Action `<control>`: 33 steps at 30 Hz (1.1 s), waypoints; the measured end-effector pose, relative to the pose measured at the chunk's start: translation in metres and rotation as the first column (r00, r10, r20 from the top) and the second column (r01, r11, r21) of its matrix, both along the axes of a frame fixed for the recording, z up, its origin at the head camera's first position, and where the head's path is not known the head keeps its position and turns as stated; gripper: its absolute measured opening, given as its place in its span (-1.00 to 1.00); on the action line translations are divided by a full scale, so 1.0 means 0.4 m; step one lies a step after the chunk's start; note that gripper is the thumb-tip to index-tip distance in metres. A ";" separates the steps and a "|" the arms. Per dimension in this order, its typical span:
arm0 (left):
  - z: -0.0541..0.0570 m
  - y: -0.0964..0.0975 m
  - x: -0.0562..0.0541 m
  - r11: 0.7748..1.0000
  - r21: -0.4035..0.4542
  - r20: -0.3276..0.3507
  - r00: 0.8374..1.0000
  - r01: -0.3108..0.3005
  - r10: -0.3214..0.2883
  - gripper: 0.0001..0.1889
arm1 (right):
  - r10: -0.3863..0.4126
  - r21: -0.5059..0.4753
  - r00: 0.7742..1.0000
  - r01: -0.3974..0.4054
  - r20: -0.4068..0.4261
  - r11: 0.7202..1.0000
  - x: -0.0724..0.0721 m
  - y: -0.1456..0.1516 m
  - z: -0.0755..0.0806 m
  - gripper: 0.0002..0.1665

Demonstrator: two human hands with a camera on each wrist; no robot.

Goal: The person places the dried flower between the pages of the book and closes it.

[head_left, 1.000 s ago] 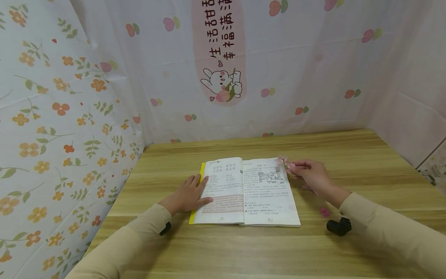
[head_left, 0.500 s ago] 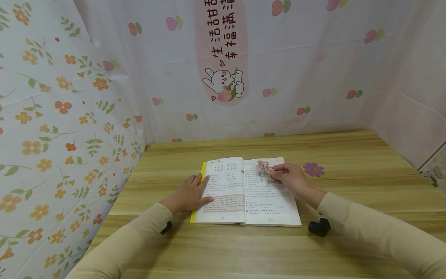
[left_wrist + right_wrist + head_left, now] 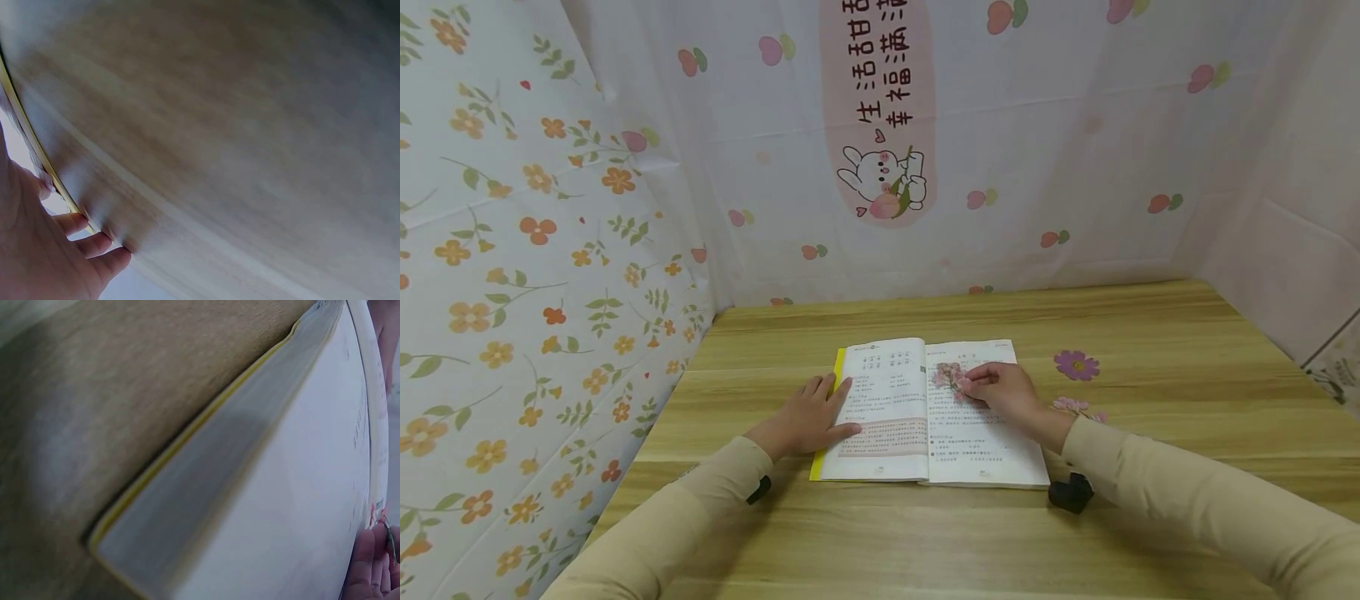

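Observation:
An open book point(image 3: 880, 400) with printed pages and a yellow cover edge lies on the wooden table. My left hand point(image 3: 805, 417) rests at its left edge, thumb over the page and fingers spread; in the left wrist view the fingertips touch the table beside the yellow edge. Over the right page, my right hand point(image 3: 1011, 398) pinches a sprig of small pink flowers point(image 3: 950, 377) between thumb and fingers. The right wrist view shows the book's thick page block point(image 3: 206, 481), with the right fingers point(image 3: 369, 562) and a bit of the sprig at the edge.
Right of the book lie a purple flower with a yellow centre point(image 3: 1077, 365) and another pink sprig point(image 3: 1071, 406), partly near the right sleeve. A black wrist device point(image 3: 1070, 493) sits under the right cuff. Patterned cloth point(image 3: 760, 167) hangs behind the table point(image 3: 925, 542).
The right hand has carried the pink sprig leftward from the book's right edge onto the right page, uncovering the purple flower and the other sprig. The left hand stays in place.

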State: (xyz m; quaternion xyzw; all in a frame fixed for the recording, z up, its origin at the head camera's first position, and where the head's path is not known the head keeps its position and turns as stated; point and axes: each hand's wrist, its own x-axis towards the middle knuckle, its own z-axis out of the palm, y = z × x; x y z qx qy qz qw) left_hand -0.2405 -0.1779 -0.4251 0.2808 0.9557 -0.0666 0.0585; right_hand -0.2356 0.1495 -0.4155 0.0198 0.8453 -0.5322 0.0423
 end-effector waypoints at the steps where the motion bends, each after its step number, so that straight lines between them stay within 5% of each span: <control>1: 0.000 0.000 0.000 1.000 0.000 0.000 1.000 0.000 0.000 -0.08 | 0.005 0.005 1.000 -0.005 -0.002 1.000 0.000 -0.002 0.000 -0.75; 23: -0.002 0.001 -0.002 1.000 -0.010 -0.002 1.000 -0.003 0.003 -0.08 | 0.074 -0.074 0.994 -0.068 0.076 0.995 0.007 -0.046 -0.002 -0.79; 33: -0.001 0.000 0.000 1.000 0.006 0.002 1.000 -0.004 0.004 -0.08 | 0.131 0.040 0.990 -0.133 0.061 0.990 0.008 -0.022 0.033 -0.81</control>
